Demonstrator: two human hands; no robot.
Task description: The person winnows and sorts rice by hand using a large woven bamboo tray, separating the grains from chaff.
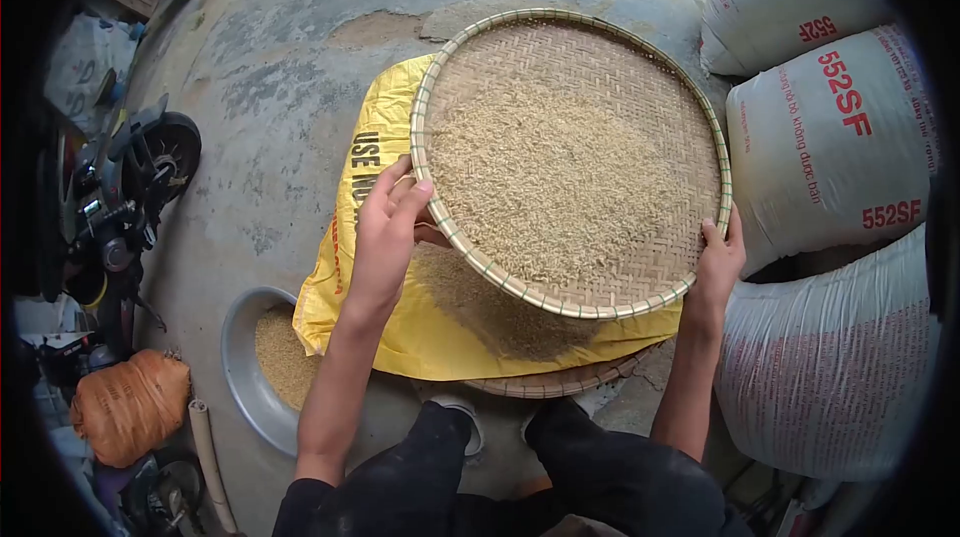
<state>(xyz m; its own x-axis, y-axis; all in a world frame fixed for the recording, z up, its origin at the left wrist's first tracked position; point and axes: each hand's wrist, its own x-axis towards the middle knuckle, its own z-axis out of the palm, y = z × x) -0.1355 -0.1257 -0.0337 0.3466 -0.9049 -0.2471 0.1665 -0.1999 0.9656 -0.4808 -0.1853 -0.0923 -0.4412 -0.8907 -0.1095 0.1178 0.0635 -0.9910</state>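
Observation:
A round woven tray (pixel 500 49) with a bound rim hangs over a yellow sack (pixel 400 342) spread on the floor. Pale grain (pixel 555 177) covers much of the tray's middle and lower part. My left hand (pixel 388 227) grips the rim at the left, thumb on top. At the lower right, my right hand (pixel 720 262) is closed on the rim, with its thumb over the edge. Darker fine material (pixel 510 322) lies on the yellow sack below the tray. Part of another woven tray (pixel 560 384) shows under the sack.
A metal basin (pixel 235 357) with grain stands at the lower left. Full white sacks (pixel 835 137) line the right side. A motorbike (pixel 120 197) and an orange bag (pixel 130 407) are at the left. My feet are just below the yellow sack.

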